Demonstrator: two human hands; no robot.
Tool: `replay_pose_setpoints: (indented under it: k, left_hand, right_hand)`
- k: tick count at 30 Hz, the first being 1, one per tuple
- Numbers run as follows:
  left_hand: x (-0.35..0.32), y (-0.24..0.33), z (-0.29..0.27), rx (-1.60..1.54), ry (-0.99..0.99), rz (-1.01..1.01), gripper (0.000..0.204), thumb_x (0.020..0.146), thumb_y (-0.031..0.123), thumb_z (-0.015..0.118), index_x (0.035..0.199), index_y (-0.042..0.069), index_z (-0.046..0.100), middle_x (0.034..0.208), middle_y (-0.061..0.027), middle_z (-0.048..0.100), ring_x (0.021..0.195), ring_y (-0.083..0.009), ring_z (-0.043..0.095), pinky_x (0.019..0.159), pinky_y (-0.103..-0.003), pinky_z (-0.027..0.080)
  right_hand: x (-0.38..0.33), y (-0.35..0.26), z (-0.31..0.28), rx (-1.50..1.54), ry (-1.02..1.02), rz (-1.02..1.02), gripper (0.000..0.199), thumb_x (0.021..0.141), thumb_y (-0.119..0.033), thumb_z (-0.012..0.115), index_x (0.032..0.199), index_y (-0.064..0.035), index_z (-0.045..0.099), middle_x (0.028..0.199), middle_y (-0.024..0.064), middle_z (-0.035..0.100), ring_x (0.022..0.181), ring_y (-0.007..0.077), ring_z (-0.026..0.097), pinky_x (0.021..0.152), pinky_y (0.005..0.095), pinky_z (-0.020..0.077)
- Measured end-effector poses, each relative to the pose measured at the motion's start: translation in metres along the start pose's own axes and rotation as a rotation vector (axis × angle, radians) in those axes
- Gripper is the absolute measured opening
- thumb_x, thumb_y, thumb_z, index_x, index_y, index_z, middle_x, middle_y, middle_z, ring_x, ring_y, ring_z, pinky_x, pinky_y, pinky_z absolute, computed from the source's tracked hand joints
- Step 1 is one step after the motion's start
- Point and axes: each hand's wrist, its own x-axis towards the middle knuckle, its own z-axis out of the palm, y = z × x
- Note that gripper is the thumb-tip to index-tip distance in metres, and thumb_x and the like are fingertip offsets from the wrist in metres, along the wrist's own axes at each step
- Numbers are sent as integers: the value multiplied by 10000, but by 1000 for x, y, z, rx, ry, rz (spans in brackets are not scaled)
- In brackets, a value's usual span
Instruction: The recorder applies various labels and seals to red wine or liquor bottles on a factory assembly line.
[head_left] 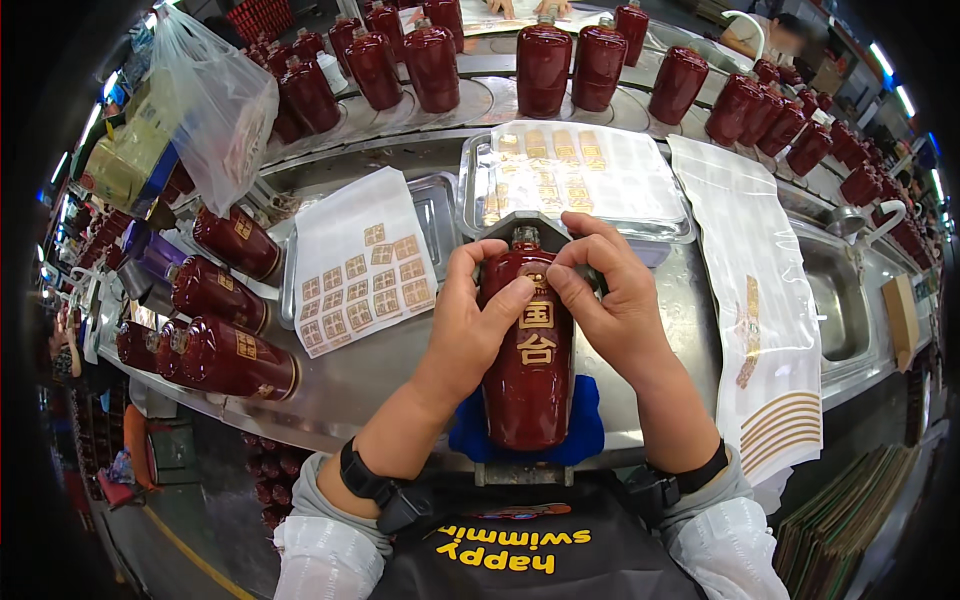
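Note:
A dark red glazed bottle (527, 405) lies in front of me, its neck pointing away, on a blue cloth (588, 428) over a metal stand (522, 474). Gold characters run down its front. My left hand (465, 325) is closed around the bottle's left side, thumb pressed on the uppermost gold character. From the right, my right hand (620, 305) grips the shoulder, with its thumb and bent fingers at that same character's edge. A dark angular support (540, 218) shows behind the neck. The undersides of the fingers are partly hidden.
Left of the bottle, a white sheet of gold square decals (345, 225) lies over a metal tray (440, 205). Another decal sheet (635, 185) sits on a tray beyond. A long sheet (705, 230) and a sink (850, 315) are to the right. Bottles (545, 75) line a conveyor.

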Motion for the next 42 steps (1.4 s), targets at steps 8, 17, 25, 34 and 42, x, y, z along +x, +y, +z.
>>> replay_pose_setpoints:
  k: [8, 17, 25, 34, 42]
  left_hand:
    - [1, -3, 0, 52, 8, 36, 462, 931, 172, 634, 1271, -22, 389, 1131, -138, 585, 1010, -138, 585, 862, -278, 502]
    - [-1, -1, 1, 65, 32, 61, 443, 924, 174, 637, 1259, -15, 416, 1125, -131, 588, 1001, -146, 582, 870, -282, 491]
    - [-6, 10, -3, 699, 21, 461, 77, 908, 72, 596, 927, -1, 609, 905, -45, 592, 864, -120, 530, 794, -252, 424]
    - [-26, 30, 17, 662, 16, 304, 203, 854, 118, 641, 1039, 34, 645, 1221, -170, 562, 1165, -294, 482, 1023, -407, 344]
    - [-37, -8, -9, 97, -32, 62, 650, 962, 205, 558, 1470, -41, 234, 1331, -177, 490, 1205, -206, 513, 1028, -340, 413]
  right_hand:
    - [2, 2, -1, 16, -48, -6, 100, 885, -81, 655, 885, 1, 597, 1121, 172, 622, 1140, 266, 577, 946, 342, 431]
    - [2, 0, 0, -5, -36, -4, 84, 885, -66, 636, 874, 1, 586, 1098, 172, 624, 1129, 260, 577, 935, 333, 433]
    - [-2, -16, -13, -15, -54, -80, 115, 862, -92, 660, 916, -9, 600, 1146, 215, 586, 1105, 371, 562, 915, 413, 451]
    - [-3, -33, -42, -202, -98, -275, 140, 813, -91, 694, 876, -38, 582, 1108, 201, 571, 1045, 396, 538, 922, 438, 434]
    - [4, 103, -208, -570, 91, 345, 255, 874, -310, 667, 918, -59, 664, 1003, 159, 608, 998, 287, 566, 891, 349, 438]
